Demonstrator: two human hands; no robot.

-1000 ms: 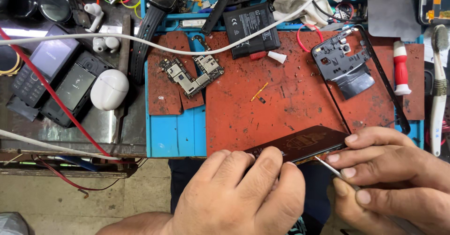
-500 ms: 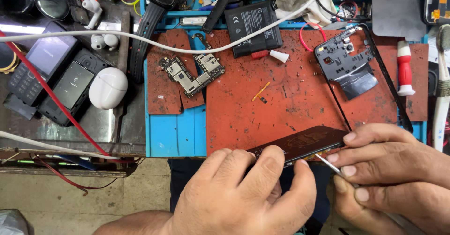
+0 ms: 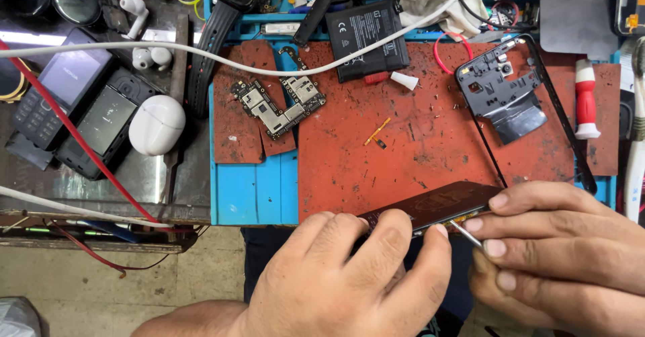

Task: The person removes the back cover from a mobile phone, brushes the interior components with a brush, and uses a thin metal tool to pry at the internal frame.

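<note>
Nearest, at the desk's front edge: left hand (image 3: 349, 276), fingers closed over the near end of a dark phone body (image 3: 437, 204), which is held tilted at the edge of the red work mat (image 3: 416, 155). Right hand (image 3: 557, 256), fingers pinched together on a thin metal tool (image 3: 468, 235) whose tip meets the phone body's lower edge; its upper fingers rest on the phone's right end.

Mid mat: small yellow flex part (image 3: 377, 135), lying loose. Left of it, a bare circuit board (image 3: 279, 105) on a separate red mat piece. Right, a black phone frame (image 3: 510, 95) with camera cut-outs, and beside it a red-and-white tube (image 3: 586, 98).

Far mat edge: black battery (image 3: 366, 38), a white cable (image 3: 201, 55) crossing above the board, a smartwatch (image 3: 228, 1) with strap.

Left, off the blue mat (image 3: 252, 192): white earbud case (image 3: 156, 125), two keypad phones (image 3: 74, 108), loose white earbuds (image 3: 144, 34).
</note>
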